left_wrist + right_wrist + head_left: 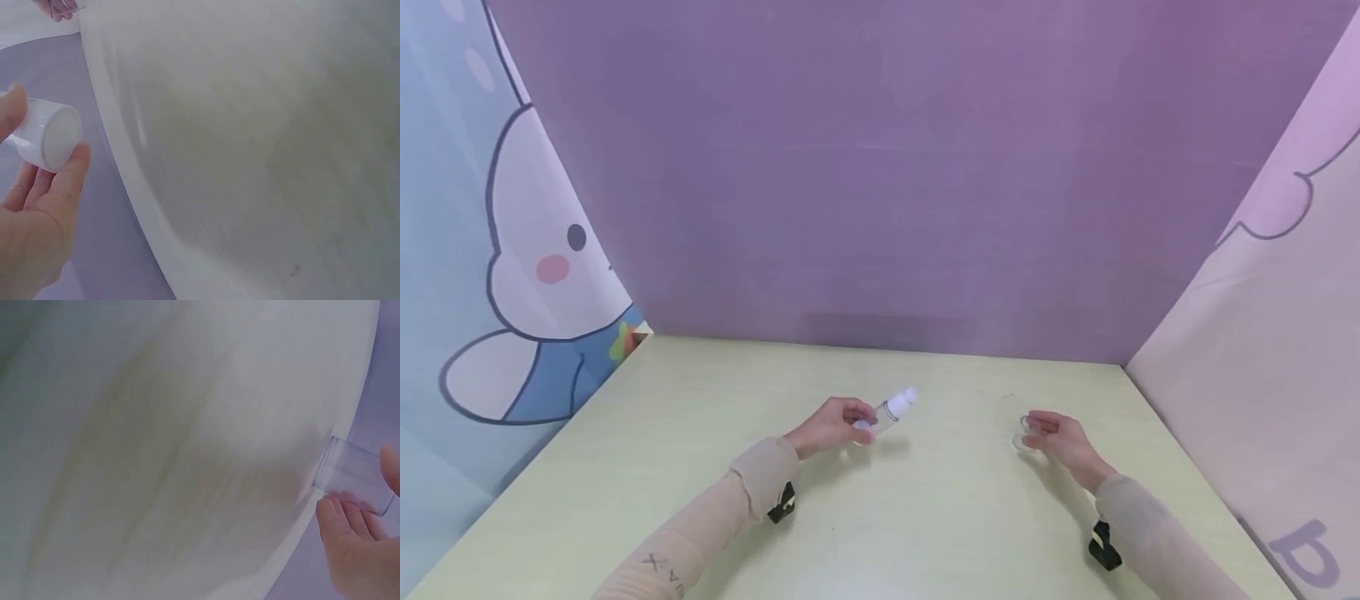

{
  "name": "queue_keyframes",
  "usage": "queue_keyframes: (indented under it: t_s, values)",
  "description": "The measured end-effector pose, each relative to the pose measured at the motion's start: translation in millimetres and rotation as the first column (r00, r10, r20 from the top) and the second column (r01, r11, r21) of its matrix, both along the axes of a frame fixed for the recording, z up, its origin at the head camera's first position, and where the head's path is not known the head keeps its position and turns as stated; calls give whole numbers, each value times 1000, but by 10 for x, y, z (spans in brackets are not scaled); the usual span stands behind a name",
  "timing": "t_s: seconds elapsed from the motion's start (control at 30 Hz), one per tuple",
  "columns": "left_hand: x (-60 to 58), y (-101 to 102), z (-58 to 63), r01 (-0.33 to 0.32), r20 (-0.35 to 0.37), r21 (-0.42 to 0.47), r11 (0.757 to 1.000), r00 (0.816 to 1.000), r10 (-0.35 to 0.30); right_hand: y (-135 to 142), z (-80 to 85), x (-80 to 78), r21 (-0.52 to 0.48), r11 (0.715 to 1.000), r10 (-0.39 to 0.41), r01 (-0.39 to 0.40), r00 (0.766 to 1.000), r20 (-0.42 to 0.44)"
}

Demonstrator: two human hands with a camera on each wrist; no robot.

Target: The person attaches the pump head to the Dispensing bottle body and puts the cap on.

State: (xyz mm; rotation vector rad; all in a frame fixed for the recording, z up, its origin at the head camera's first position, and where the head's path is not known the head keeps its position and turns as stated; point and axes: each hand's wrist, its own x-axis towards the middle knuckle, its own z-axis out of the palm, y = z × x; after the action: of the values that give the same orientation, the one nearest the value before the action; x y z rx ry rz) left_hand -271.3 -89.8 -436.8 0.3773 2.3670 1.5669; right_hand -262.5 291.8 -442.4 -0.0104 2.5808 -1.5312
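Slightly left of the middle in the head view, my left hand (831,427) grips a small pump bottle (887,413) with a white pump top and a clear body. The bottle tilts, its top toward the upper right and above the table. In the left wrist view its white base (61,139) faces the camera, between thumb and fingers. Over on the right, my right hand (1067,447) holds a clear, hollow cylinder (351,474) like a bottle's overcap. Thumb and fingers are on opposite sides of it, and one round end points away from the hand. The two pieces are well apart.
Both hands are over a pale yellow-green table (925,517). A purple panel (880,183) rises along its far edge. Printed cloths hang at both sides, the left cloth (445,275) with a cartoon figure. Black devices sit under both wrists.
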Motion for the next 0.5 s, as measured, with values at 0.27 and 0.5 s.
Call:
queue_keyframes:
  t_s: [0.27,0.5]
  values:
    - [-20,-8,-58,8,9,13,1000,1000,-8,31,-64,-9,-38,999,37,-37,999,6]
    - [-24,-1,-56,16,9,14,1000,1000,-17,98,-50,-36,-35,999,17,-17,1000,-8]
